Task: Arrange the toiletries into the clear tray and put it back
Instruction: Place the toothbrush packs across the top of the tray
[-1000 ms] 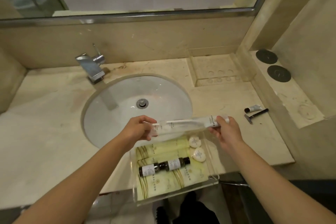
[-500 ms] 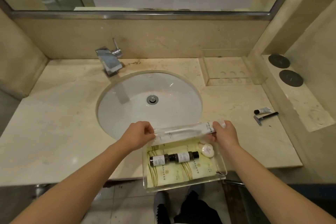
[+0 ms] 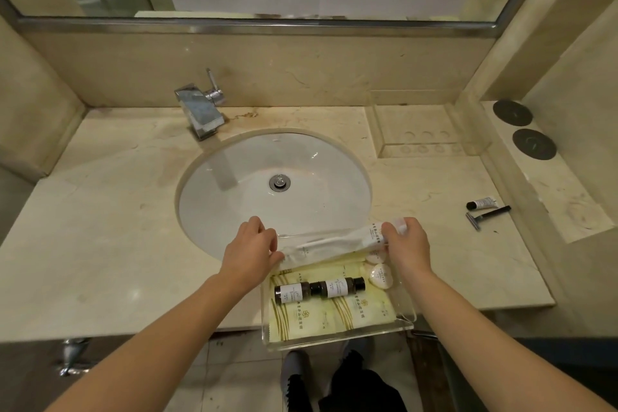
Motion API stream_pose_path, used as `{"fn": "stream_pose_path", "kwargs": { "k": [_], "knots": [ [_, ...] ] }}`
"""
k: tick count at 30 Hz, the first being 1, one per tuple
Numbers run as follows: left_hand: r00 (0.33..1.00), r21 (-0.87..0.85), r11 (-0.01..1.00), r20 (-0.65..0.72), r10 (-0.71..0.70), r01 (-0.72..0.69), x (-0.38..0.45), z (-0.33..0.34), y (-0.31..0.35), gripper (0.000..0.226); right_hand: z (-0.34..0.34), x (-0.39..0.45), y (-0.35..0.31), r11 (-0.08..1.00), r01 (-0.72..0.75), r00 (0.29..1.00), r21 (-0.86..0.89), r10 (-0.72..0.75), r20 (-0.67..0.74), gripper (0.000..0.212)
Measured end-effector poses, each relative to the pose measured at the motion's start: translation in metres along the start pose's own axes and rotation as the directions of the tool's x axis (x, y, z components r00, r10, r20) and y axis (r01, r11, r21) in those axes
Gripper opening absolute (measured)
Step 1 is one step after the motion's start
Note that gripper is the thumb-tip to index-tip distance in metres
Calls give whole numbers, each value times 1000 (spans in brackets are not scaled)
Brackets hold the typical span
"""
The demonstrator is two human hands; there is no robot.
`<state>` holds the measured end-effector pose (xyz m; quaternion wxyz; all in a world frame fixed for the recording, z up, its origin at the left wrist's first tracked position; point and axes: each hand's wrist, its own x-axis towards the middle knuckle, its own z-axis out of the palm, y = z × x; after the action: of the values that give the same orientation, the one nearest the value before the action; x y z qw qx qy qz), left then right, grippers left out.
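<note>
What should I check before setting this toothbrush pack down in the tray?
1. Grip on the pack: left hand and right hand each pinch one end. Ok.
2. Pack over the tray: it hangs above the far edge. Ok.
3. Free space in the tray: bottles, sachets and soaps fill much of it; whether the far strip is free, cannot tell.
4. Tray footing: its near edge juts past the counter edge. Not ok.
5. All items gathered: razor and small tube lie on the counter to the right. Not ok.
</note>
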<state>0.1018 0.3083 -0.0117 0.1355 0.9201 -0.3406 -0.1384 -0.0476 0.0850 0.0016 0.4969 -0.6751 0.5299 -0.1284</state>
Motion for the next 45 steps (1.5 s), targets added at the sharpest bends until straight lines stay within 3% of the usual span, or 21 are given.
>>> {"fn": "stream_pose_path", "kwargs": {
  "k": [9, 15, 19, 25, 33, 39, 45],
  "knots": [
    [999, -70, 996, 8, -52, 52, 2, 2, -8, 28, -13, -1, 8, 989, -77, 992, 126, 64, 105, 17],
    [995, -145, 985, 30, -90, 94, 4, 2, -16, 22, -15, -7, 14, 999, 7, 988, -41, -1, 156, 9],
    [995, -146, 985, 46, -90, 96, 2, 1, -15, 36, -10, -9, 14, 980, 69, 978, -189, -28, 209, 10],
    [991, -83, 992, 101, -82, 91, 2, -1, -16, 55, -9, -9, 21, 906, 150, 986, -397, -110, 124, 26],
    [990, -81, 991, 103, -98, 107, 5, -4, -22, 55, -2, -12, 20, 766, 189, 982, -614, -143, 124, 17],
    [990, -80, 993, 113, -81, 91, 5, -4, -18, 60, -3, -14, 20, 692, 256, 966, -676, -206, 155, 26],
    [987, -73, 993, 135, -85, 96, 8, -5, -16, 62, -3, -15, 22, 707, 254, 966, -660, -221, 136, 34]
  ]
}}
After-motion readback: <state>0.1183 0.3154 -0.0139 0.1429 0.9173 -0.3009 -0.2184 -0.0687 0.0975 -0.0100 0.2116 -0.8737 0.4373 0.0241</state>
